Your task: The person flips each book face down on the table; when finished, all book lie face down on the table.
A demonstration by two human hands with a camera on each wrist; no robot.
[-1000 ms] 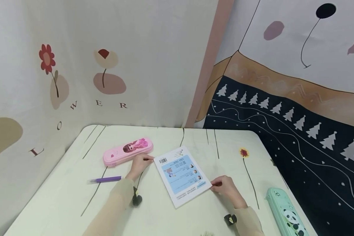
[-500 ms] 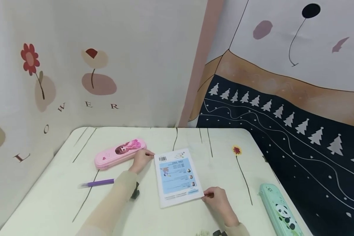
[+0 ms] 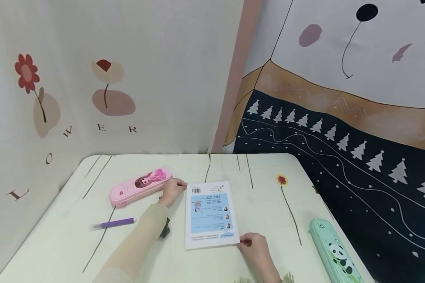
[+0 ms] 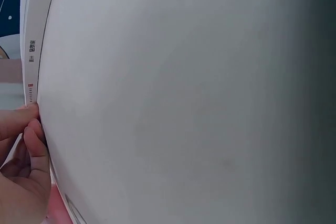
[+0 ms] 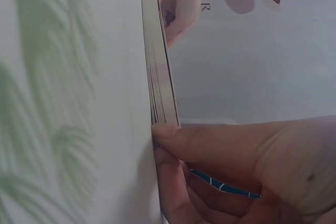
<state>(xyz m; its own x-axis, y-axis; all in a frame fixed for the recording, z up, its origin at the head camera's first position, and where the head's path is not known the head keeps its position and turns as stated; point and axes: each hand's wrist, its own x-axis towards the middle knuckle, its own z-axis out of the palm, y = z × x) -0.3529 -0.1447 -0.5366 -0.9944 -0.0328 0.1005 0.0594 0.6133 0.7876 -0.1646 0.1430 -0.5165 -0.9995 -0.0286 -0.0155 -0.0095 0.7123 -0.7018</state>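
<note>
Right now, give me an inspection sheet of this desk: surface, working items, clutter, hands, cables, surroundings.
Surface: pale table printed with thin stems and a small flower.
Working items: book lies back cover up, barcode at its far end.
Clutter: pink pencil case far left; purple pen near left; green panda pencil case at the right edge.
Hands: left hand pinches the book's far left corner; right hand pinches its near right corner.
Cables: nothing seen.
Surroundings: flower-print cloth behind; tree-print cloth on the right.
</note>
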